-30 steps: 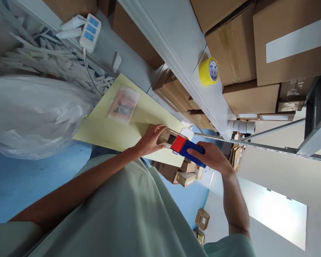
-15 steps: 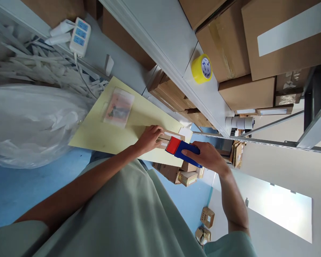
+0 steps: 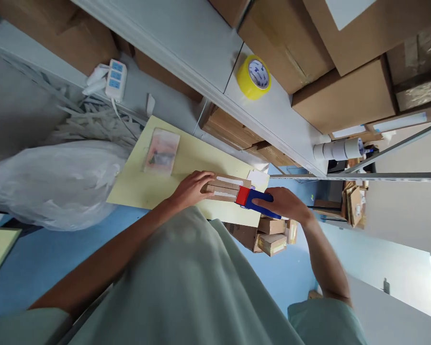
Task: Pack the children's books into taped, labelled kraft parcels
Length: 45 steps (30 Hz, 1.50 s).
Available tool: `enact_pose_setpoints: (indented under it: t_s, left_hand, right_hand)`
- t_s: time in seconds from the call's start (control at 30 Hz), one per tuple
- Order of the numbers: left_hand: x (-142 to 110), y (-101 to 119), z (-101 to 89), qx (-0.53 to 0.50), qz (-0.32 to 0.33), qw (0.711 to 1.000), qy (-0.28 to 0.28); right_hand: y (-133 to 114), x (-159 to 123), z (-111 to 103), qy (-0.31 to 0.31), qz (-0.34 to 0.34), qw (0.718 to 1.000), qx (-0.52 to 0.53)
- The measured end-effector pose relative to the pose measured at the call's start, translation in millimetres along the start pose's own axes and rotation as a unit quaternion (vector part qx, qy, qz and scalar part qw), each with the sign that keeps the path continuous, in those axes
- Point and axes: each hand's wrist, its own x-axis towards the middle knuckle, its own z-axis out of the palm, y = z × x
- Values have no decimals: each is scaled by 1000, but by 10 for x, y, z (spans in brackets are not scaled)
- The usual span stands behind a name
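Note:
My left hand (image 3: pixel 191 188) grips the near end of a small, narrow cardboard box (image 3: pixel 222 186) with white strips along it. My right hand (image 3: pixel 282 203) is wrapped round a blue and red tape dispenser (image 3: pixel 250 197). The dispenser's red end lies against the far end of the box, on its upper side. Whether tape has stuck there is too small to tell. Under the box is a pale yellow tabletop (image 3: pixel 127 188). A clear plastic packet (image 3: pixel 161 152) with something pinkish inside lies on it, left of the box.
Above the table runs a grey shelf (image 3: pixel 187 40) with a yellow tape roll (image 3: pixel 253 77) and cardboard boxes (image 3: pixel 348 96). A white power strip (image 3: pixel 116 80) sits at upper left. A large plastic bag (image 3: pixel 57 184) bulges beside the table; more boxes (image 3: pixel 272 243) stand below its right end.
The dispenser's red end has come down against the far end of the box, and more of the box shows. My left hand keeps its hold. The whole view has shifted.

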Motion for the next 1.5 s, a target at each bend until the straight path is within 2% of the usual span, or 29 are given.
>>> enact_pose_setpoints:
  t_s: [0.17, 0.37, 0.53, 0.73, 0.8, 0.9, 1.03, 1.13, 1.33, 1.43, 1.5]
  left_hand:
    - [-42, 49, 45, 45, -18, 999, 0]
    - [-72, 14, 113, 73, -28, 997, 1]
    - [-86, 34, 144, 89, -50, 995, -2]
    - [-113, 181, 155, 82, -96, 992, 9]
    - [-138, 245, 204, 58, -123, 990, 35]
    - [-161, 337, 348, -2, -193, 975, 112]
    - [-99, 428, 563, -60, -334, 913, 228]
    - [-3, 461, 647, -42, -383, 880, 278]
    - [109, 464, 696, 7, -402, 857, 321]
    - [107, 442, 695, 31, -399, 859, 321]
    - [94, 426, 668, 50, -399, 865, 300]
  right_hand:
    - [365, 333, 207, -9, -41, 999, 7]
    - [655, 770, 426, -34, -92, 995, 29]
    - [745, 1023, 534, -33, -114, 993, 21]
    - [747, 1166, 656, -22, -128, 991, 30]
    - [757, 1191, 696, -17, -134, 990, 41]
    - [782, 1215, 750, -8, -138, 989, 51]
    - [807, 1244, 819, -2, -142, 989, 49]
    - [817, 1268, 859, 1, -141, 989, 49]
    - [841, 1287, 884, -2, -158, 985, 62]
    - [851, 1283, 889, 0, -162, 984, 68]
    - [858, 1275, 891, -1, -163, 984, 69]
